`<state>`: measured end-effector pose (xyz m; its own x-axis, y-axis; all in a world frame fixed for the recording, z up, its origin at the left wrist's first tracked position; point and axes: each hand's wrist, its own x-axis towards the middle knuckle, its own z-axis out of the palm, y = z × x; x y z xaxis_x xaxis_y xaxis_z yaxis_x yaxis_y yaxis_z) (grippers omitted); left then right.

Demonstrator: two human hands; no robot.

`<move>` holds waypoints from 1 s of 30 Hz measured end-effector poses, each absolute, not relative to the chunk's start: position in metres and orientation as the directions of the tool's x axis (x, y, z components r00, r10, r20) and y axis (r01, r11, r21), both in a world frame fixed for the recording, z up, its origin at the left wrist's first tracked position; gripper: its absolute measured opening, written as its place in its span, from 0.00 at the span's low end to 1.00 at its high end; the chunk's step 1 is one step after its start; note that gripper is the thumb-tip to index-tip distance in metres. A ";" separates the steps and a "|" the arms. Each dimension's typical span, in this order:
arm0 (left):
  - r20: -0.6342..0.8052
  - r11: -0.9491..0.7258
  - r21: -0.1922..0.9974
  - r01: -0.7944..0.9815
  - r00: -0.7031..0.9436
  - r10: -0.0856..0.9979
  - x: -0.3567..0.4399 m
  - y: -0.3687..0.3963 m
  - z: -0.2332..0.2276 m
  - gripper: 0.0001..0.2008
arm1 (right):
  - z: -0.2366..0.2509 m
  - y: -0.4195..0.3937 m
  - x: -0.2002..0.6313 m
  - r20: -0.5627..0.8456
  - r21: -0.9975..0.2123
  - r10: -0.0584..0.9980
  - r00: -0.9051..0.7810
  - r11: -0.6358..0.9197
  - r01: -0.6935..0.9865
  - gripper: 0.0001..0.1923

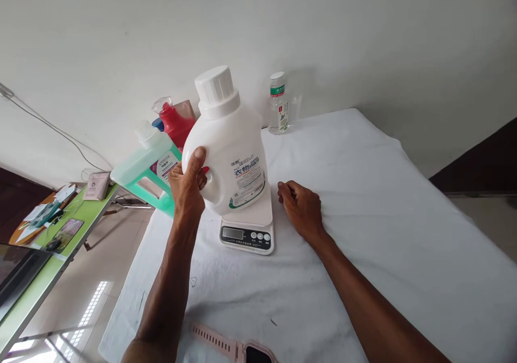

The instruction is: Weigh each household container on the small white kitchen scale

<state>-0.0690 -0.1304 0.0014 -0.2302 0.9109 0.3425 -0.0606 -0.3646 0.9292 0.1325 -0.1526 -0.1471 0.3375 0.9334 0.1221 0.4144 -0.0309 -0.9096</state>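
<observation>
My left hand (pixel 189 182) is closed round the handle of a big white laundry disinfectant jug (pixel 226 137) with a ribbed white cap and a printed label. The jug leans a little to the left over a white digital kitchen scale (pixel 247 236); whether its base touches the platform I cannot tell. The scale's display looks blank. To the right of the scale, my right hand (pixel 301 207) rests on the white cloth in a loose fist, with nothing seen in it. Just behind my left hand stands a green liquid jug (pixel 141 172), partly covered by that hand.
A red bottle (pixel 175 125) stands behind the green jug, and a clear bottle (pixel 278 104) is by the wall. A pink smartwatch (pixel 234 347) lies at the near edge of the white-clothed table (pixel 379 234). Left is a green desk (pixel 52 266) with a phone (pixel 67 234).
</observation>
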 end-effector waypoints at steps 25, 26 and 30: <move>0.324 -0.358 0.934 0.004 -0.438 0.839 -0.034 0.000 -0.041 0.37 | -0.155 -0.151 0.133 0.141 -0.912 0.932 0.334 -0.009 0.410 0.25; 0.339 -0.367 0.930 0.023 -0.441 0.831 -0.035 0.001 -0.042 0.37 | -0.155 -0.151 0.134 0.138 -0.913 0.932 0.335 -0.011 0.408 0.25; 0.391 -0.375 0.919 0.125 -0.417 0.820 -0.038 0.002 -0.041 0.34 | -0.154 -0.153 0.134 0.127 -0.916 0.935 0.332 -0.018 0.401 0.25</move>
